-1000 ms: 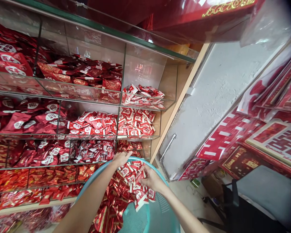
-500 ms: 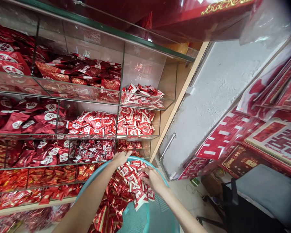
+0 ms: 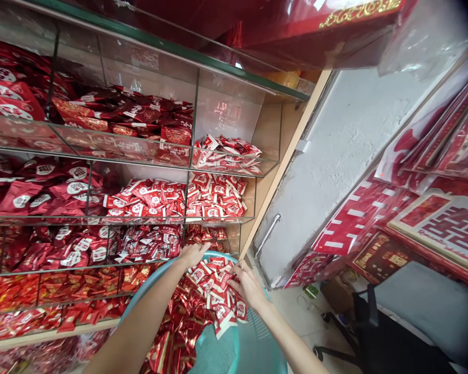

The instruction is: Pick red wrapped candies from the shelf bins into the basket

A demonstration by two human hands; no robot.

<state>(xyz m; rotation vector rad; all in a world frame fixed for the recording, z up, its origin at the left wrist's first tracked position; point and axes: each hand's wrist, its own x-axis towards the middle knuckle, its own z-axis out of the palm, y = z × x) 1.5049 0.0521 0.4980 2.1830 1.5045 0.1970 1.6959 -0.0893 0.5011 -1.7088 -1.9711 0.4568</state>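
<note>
A turquoise mesh basket (image 3: 234,350) stands against the shelves, holding red-and-white wrapped packets (image 3: 215,291) on its far side and shiny dark red packets (image 3: 175,330) on its left. My left hand (image 3: 194,255) is closed over the far rim of the basket, its fingers partly hidden behind the edge. Inside the right rim, my right hand (image 3: 248,284) touches the edge of the red-and-white pile with bent fingers held apart; no packet shows clearly gripped in it.
Glass-fronted shelves (image 3: 148,221) hold several kinds of red packets in divided compartments. A wooden side panel (image 3: 286,166) ends them on the right, beside a grey wall (image 3: 335,135). Red printed goods (image 3: 440,228) hang farther right, above a black chair (image 3: 398,332).
The view has shifted slightly. My right hand's fingers have moved a little over the packets; my left hand stays at the rim.
</note>
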